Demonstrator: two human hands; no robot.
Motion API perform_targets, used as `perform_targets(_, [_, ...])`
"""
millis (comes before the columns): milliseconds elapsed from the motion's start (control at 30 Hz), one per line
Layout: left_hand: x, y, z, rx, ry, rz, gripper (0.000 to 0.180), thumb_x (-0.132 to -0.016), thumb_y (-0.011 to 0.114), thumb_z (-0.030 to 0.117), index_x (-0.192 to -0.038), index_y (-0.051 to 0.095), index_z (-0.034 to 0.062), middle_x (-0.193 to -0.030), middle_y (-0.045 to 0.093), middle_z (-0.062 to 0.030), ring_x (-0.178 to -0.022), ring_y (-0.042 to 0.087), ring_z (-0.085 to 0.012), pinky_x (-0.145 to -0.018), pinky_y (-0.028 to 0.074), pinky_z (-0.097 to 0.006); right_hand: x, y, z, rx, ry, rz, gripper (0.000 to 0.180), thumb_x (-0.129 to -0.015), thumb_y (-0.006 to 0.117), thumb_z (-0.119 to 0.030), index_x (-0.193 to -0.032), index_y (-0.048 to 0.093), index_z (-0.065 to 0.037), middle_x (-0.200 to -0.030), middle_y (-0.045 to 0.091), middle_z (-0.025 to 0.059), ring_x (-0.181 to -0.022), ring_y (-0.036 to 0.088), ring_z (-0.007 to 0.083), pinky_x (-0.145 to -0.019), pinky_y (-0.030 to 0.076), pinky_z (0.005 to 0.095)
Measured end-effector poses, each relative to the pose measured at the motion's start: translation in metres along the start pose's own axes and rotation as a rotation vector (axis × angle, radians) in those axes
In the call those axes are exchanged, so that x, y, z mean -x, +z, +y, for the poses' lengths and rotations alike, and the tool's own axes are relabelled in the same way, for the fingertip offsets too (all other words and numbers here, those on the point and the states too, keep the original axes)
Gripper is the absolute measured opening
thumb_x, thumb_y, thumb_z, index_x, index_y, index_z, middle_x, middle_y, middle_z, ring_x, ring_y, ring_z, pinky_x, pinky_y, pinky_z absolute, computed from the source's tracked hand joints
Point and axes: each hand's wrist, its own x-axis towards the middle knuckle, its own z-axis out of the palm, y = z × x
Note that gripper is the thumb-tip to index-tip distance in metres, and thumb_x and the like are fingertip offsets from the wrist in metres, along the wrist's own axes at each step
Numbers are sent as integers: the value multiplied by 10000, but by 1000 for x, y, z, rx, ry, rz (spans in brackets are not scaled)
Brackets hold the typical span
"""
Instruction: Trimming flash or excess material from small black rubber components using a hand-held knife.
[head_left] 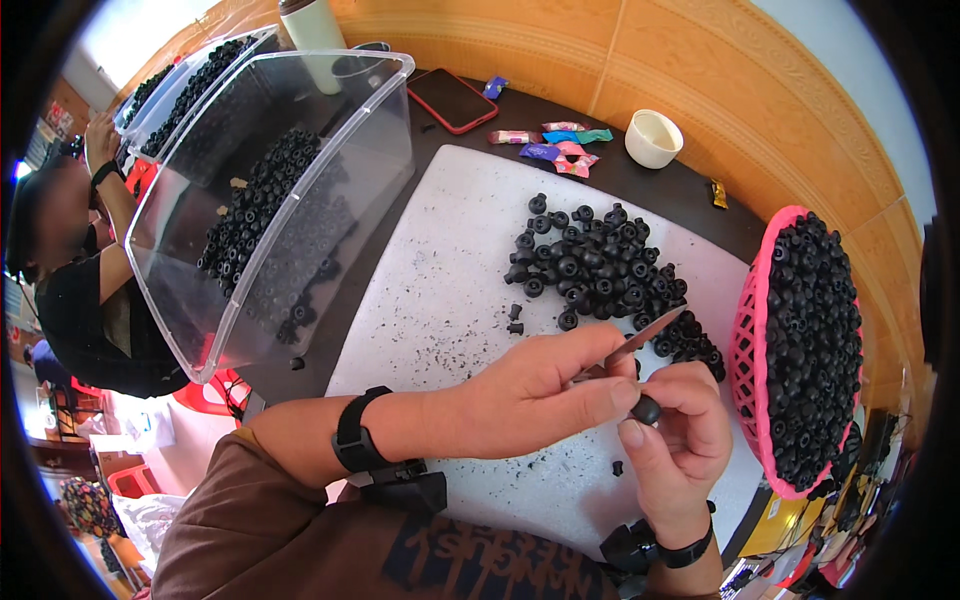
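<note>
My left hand (535,395) is closed round a small knife (652,333), its blade pointing up and to the right; the handle is mostly hidden in the fingers. Between the thumb and fingers of my right hand (685,440) is a small round black rubber part (646,410). Both hands meet over the white board (420,300), and my left thumb reaches the part. Just beyond them lies a loose pile of similar black parts (590,260), knobbed and hollow at one end. Black crumbs and a few small offcuts (515,320) are scattered on the board.
A clear plastic bin (400,130) with more black parts stands left, and a pink basket (750,340) heaped with them stands right. Behind the board are a phone (453,100), wrapped sweets (570,150) and a white cup (654,139). Another person (90,310) sits at the far left.
</note>
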Motion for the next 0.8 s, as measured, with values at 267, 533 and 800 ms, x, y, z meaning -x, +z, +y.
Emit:
perform_targets(267, [0, -3, 12, 42, -152, -6, 192, -904, 480, 234, -895, 482, 43, -737, 415, 26, -672, 351, -47, -580, 331, -206, 6, 3, -2, -237, 116, 105, 279, -717, 610, 81, -963, 500, 8, -967, 533, 125, -883, 535, 183, -784, 434, 276])
perform_targets(533, [0, -4, 7, -484, 196, 32, 103, -844, 544, 123, -889, 503, 40, -725, 524, -45, -627, 527, -154, -559, 411, -275, 11, -2, -1, -223, 158, 39, 282, -723, 616, 75, -986, 526, 25, -895, 527, 98, -779, 524, 150, -704, 425, 238])
perform_targets(800, [1, -2, 7, -894, 496, -22, 194, -723, 641, 89, -863, 515, 40, -695, 531, -61, -549, 541, -234, -421, 402, -306, 11, 2, -4, -269, 158, 20, 330, -733, 637, 33, -1046, 533, 29, -889, 542, 88, -765, 529, 141, -703, 417, 225])
